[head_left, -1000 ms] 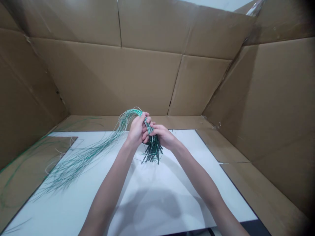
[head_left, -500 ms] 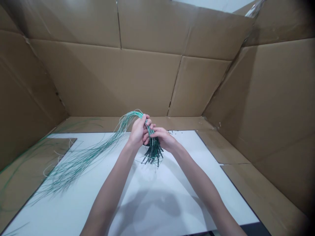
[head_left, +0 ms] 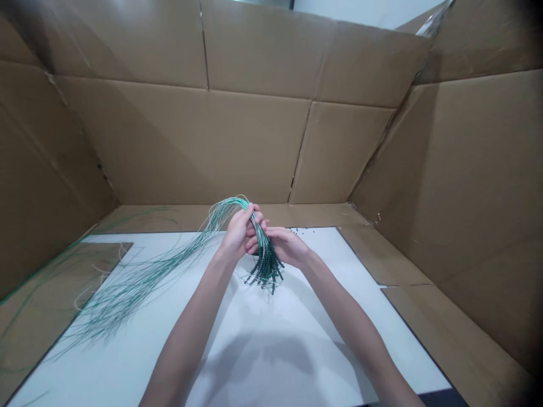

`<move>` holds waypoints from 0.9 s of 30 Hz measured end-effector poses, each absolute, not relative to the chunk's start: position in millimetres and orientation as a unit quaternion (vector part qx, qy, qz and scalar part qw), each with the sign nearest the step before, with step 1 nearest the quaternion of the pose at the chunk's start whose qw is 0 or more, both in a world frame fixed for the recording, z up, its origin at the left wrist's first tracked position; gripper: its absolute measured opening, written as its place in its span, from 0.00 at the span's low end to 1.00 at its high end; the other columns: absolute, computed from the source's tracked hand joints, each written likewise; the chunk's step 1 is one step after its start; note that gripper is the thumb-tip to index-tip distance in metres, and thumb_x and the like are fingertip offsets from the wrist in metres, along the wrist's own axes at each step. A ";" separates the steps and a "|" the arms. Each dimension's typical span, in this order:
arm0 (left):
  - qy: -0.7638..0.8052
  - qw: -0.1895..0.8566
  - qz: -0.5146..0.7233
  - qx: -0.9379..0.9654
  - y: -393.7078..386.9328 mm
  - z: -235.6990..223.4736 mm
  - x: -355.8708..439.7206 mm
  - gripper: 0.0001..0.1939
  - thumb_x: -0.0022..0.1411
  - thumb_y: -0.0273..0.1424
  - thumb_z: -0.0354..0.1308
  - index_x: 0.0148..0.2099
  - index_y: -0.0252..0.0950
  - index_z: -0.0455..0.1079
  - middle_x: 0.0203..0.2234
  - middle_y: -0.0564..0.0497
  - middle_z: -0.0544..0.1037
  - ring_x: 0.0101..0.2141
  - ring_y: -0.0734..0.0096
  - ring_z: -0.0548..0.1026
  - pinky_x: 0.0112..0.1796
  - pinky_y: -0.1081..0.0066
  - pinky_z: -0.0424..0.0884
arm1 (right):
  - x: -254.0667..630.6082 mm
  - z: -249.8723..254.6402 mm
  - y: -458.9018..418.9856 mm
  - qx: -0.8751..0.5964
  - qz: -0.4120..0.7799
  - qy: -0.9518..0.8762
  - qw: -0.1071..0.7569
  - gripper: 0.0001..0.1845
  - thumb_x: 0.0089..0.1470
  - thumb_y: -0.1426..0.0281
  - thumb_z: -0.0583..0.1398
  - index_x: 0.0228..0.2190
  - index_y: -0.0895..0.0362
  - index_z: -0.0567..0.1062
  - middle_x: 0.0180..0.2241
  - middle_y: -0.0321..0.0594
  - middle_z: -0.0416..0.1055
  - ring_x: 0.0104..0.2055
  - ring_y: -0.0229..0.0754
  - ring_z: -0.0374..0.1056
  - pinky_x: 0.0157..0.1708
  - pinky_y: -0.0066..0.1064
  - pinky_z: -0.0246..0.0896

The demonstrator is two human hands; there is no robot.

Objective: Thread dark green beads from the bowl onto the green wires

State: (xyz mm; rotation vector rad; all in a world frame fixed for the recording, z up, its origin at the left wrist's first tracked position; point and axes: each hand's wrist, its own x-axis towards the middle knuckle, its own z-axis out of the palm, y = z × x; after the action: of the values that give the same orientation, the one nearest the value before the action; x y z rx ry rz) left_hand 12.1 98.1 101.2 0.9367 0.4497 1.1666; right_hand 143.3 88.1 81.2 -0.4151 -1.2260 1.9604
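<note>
Left-hand (head_left: 240,232) fingers curled closed around a bundle of green and white strands (head_left: 258,229), thumb uppermost. Right-hand (head_left: 291,247) fingers nearly straight along the bundle's right side; whether they pinch any strands cannot be told. Compared with a second earlier, they lie less across its front, leaving more of the upper beaded section in view; the left hand now appears to bear most of the hold. Below the hands, black-beaded ends (head_left: 265,268) fan out above a white tabletop (head_left: 339,322). The unbeaded lengths arch over the left hand and trail leftward. Beyond the right hand, loose black beads (head_left: 302,231); at the rear, a cardboard wall (head_left: 178,135).
</note>
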 end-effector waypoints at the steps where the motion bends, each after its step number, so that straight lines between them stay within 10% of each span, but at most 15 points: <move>1: 0.202 0.720 0.513 0.422 98.2 101.4 11.0 0.10 0.61 0.38 0.50 0.34 0.36 0.58 0.18 0.58 0.65 0.07 0.87 0.53 0.06 0.83 0.52 | 144.6 81.5 87.4 -0.160 0.774 -0.484 0.375 0.08 0.49 0.73 0.54 0.32 0.64 0.68 0.31 0.47 0.70 0.33 0.41 0.67 0.41 0.36 0.60; 27: 0.177 0.746 0.484 0.423 96.4 102.9 -6.3 0.07 0.61 0.33 0.52 0.35 0.34 0.62 0.18 0.57 0.61 0.16 0.81 0.65 0.12 0.84 0.61 | 135.9 88.7 74.2 -0.173 0.740 -0.522 0.388 0.12 0.42 0.76 0.57 0.33 0.65 0.71 0.36 0.46 0.69 0.33 0.39 0.66 0.42 0.32 0.56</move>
State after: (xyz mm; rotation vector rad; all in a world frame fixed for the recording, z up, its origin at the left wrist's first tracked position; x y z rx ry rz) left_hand -6.3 96.4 102.9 0.9249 0.3870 1.0596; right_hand 135.9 74.2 88.7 -0.4395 -1.3276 1.8814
